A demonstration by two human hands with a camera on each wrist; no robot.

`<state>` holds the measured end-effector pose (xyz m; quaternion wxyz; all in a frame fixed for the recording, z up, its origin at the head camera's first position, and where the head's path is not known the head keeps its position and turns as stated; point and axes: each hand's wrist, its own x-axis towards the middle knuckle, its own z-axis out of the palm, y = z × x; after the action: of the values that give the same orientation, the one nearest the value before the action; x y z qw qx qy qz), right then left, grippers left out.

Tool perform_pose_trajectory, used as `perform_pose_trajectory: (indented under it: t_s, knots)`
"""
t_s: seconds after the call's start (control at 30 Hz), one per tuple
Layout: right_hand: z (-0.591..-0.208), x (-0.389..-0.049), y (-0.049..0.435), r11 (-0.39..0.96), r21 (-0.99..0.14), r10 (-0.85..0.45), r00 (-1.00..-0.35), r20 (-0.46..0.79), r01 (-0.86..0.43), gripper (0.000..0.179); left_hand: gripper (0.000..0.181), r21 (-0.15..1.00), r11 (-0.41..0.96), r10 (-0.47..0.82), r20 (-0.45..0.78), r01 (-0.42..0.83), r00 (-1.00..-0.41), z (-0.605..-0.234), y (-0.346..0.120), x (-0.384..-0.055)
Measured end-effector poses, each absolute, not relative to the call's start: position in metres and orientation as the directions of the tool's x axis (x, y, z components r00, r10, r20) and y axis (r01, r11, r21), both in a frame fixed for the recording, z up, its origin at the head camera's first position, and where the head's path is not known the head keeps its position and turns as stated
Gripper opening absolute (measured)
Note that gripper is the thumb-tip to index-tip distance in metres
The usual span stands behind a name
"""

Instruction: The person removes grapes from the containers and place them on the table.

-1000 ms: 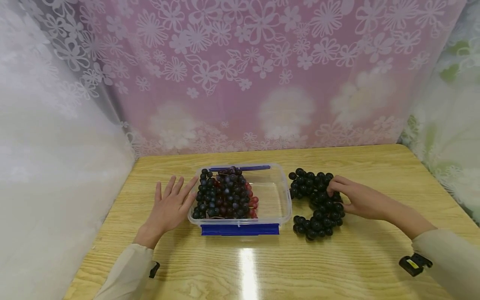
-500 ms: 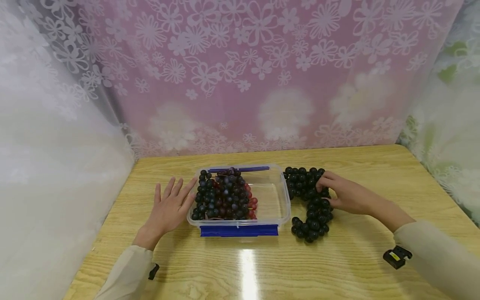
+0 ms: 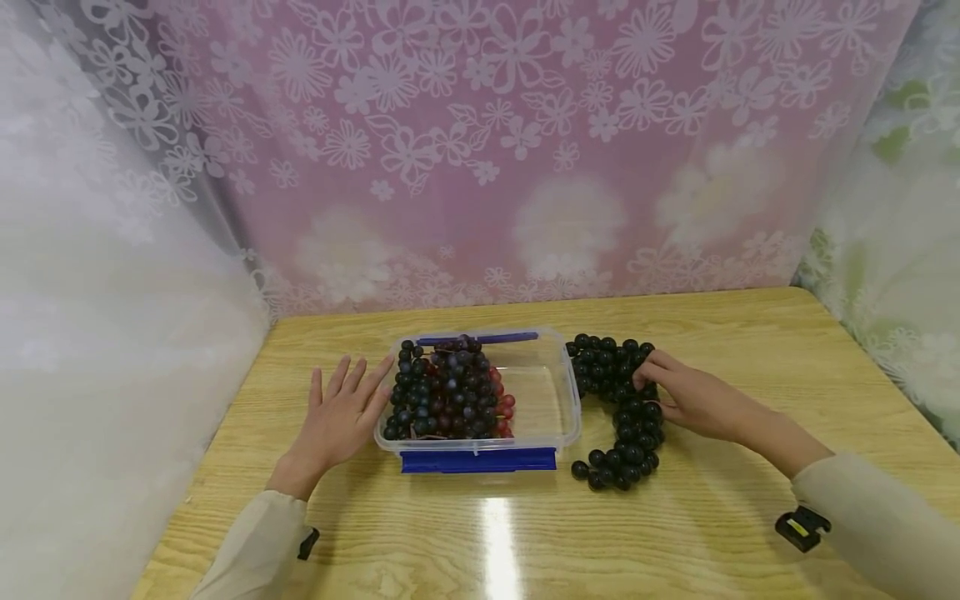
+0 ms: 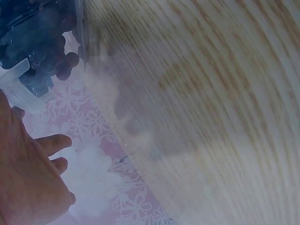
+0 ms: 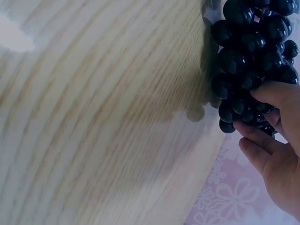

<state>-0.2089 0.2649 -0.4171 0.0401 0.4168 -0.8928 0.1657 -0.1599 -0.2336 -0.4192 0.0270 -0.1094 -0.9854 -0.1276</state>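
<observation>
My right hand (image 3: 693, 398) pinches a bunch of black grapes (image 3: 633, 429) just right of a clear plastic container (image 3: 567, 417). The bunch curves on the table like a hook, its upper part close to the container's right wall. In the right wrist view the thumb and fingers grip among the glossy black grapes (image 5: 232, 61). With fingers spread straight, my left hand (image 3: 337, 421) touches the container's left side. Inside the container, dark purple grapes (image 3: 450, 387) fill the left and middle, with red grapes (image 3: 507, 407) at their right edge.
The container has blue latches, the front one (image 3: 478, 461) hanging down on the near side. A wood-grain table (image 3: 420, 533) lies beneath everything. Floral curtains (image 3: 465, 208) stand behind and at both sides.
My right hand has moved left with the black grapes, bringing the bunch nearer the container. The bunch's lower end has shifted slightly left and down. The left hand stays in place.
</observation>
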Motion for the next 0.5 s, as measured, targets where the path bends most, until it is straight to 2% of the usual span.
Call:
perform_pose_trajectory:
  t_s: [0.27,0.5]
  knots:
    - [-0.415,-0.207,0.271,0.575,-0.215,-0.760,-0.612,0.217,-0.790,0.045,0.053,0.239,0.945,0.210,0.085,0.225,-0.974,-0.419,-0.233,-0.161]
    - [-0.406,-0.207,0.273,0.557,-0.252,-0.790,-0.598,0.133,-0.791,0.045,0.053,0.241,0.945,0.208,0.084,0.222,-0.975,-0.419,-0.234,-0.161]
